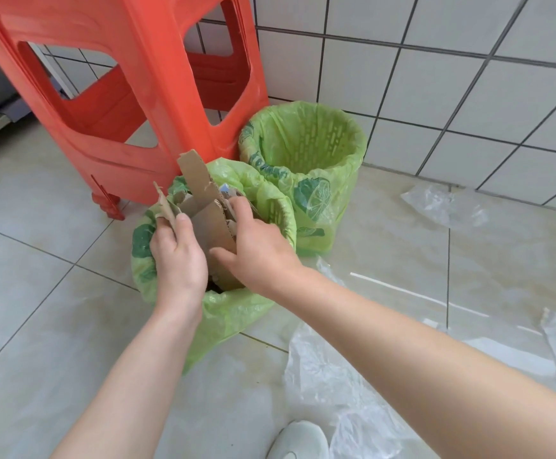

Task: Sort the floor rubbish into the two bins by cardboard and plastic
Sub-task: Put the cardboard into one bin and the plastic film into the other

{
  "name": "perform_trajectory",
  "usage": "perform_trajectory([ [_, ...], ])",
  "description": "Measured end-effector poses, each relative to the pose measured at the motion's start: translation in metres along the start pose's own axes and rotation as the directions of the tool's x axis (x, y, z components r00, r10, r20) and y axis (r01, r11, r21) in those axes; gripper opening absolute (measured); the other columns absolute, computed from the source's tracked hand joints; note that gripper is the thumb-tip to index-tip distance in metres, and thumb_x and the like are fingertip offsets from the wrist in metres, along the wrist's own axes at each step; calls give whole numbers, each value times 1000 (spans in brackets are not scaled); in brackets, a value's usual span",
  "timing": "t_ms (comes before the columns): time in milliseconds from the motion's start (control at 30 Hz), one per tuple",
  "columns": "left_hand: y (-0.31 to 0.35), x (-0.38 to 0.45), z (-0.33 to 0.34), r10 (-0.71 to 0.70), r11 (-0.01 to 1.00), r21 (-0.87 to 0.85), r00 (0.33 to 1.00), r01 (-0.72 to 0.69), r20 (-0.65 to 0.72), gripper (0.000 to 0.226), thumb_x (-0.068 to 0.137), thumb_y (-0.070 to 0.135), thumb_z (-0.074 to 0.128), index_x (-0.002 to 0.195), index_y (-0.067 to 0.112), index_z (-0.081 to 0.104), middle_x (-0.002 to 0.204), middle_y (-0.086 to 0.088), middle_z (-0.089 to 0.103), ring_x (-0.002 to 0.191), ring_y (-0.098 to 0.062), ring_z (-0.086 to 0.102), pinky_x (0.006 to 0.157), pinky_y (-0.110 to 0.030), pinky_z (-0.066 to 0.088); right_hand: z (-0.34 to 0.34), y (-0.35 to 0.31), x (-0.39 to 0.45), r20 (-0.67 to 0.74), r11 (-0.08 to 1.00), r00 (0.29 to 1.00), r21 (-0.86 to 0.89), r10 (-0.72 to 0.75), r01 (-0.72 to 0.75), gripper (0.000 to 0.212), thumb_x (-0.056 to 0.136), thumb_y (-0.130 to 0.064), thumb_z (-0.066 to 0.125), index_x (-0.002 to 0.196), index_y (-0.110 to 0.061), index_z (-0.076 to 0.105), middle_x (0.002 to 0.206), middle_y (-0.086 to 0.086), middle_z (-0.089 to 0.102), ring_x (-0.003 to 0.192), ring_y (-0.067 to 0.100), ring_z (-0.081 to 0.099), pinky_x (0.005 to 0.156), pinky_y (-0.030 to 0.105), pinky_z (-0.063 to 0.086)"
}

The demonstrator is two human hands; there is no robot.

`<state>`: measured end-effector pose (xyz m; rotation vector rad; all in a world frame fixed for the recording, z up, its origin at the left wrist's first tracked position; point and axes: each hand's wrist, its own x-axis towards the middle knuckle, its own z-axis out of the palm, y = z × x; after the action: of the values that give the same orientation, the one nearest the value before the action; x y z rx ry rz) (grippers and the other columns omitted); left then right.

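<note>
Both hands, left hand [177, 260] and right hand [253, 246], gripped cardboard [210, 223], pressing it into the near bin [280, 207] (cardboard step); next, plastic sheets [329, 376] right of that bin likely needed gathering.

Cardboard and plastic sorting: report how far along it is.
Done: cardboard pieces stand in the near bin. In hand: the left hand and right hand are on that cardboard at the bin mouth. Left: the far bin looks empty; clear plastic sheets lie on the floor.

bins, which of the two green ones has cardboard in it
The near bin, under both hands, holds cardboard; the far bin by the wall shows none.
</note>
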<state>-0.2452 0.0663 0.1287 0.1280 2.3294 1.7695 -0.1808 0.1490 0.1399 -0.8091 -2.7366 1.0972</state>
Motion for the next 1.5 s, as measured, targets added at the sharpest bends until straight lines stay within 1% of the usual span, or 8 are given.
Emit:
perform_trajectory([
  [133,-4,4,-2,-48,999,1,997,48,62,40,79,56,36,97,32,62,124,-3,59,114,-18,56,105,-45,41,-10,-3,-5,45,992,998,-116,-50,55,79,79,-60,58,138,-20,24,132,12,46,114,39,39,95,51,40],
  [300,-3,-2,-15,-4,994,110,997,13,-78,63,75,52,44,131,24,47,135,-4,50,125,-19,47,110,-44,35,-29,10,-15,-10,989,990,-60,-140,139,46,86,-40,57,124,-15,49,116,5,57,105,28,50,88,44,47],
  [433,2,-16,-25,-39,976,216,999,35,16,65,69,50,50,130,27,49,130,-2,51,120,-20,50,108,-44,37,-32,29,-33,-44,982,984,-78,-175,171,27,90,-28,50,112,-15,58,105,3,62,99,25,54,83,43,49],
  [667,20,-76,-26,382,843,426,923,-329,-43,45,78,10,62,121,17,51,114,2,33,122,-26,36,105,-29,29,-74,72,-75,-3,992,995,-85,-99,98,32,96,-29,44,122,-15,56,123,-2,61,115,13,54,96,26,43],
  [867,14,-134,10,487,741,385,835,-550,255,30,76,5,59,102,20,61,104,6,44,107,-17,38,91,-7,22,-94,143,-144,73,988,997,-152,13,-2,29,94,-30,49,122,-21,53,118,-7,61,110,11,56,93,25,42],
  [1100,-72,-176,66,82,695,420,645,-584,760,18,81,14,59,90,30,58,99,14,46,106,-13,39,81,-15,25,-72,237,-248,118,961,958,-123,263,-249,27,92,-30,54,119,-26,54,107,-14,60,99,3,55,84,16,41],
  [1367,-126,-231,111,-129,331,309,281,-892,951,47,86,32,51,132,28,39,135,4,35,128,-21,26,100,-27,31,-42,295,-313,179,914,918,-272,355,-301,34,96,-31,45,130,-27,44,125,-12,46,115,11,46,91,20,39],
  [1500,-139,-241,127,-243,201,339,288,-919,926,75,87,32,54,147,31,9,156,-7,-6,141,-36,4,115,-42,14,-38,308,-323,164,897,920,-336,357,-288,42,96,-30,46,137,-23,38,132,-6,41,116,18,44,96,23,37],
])
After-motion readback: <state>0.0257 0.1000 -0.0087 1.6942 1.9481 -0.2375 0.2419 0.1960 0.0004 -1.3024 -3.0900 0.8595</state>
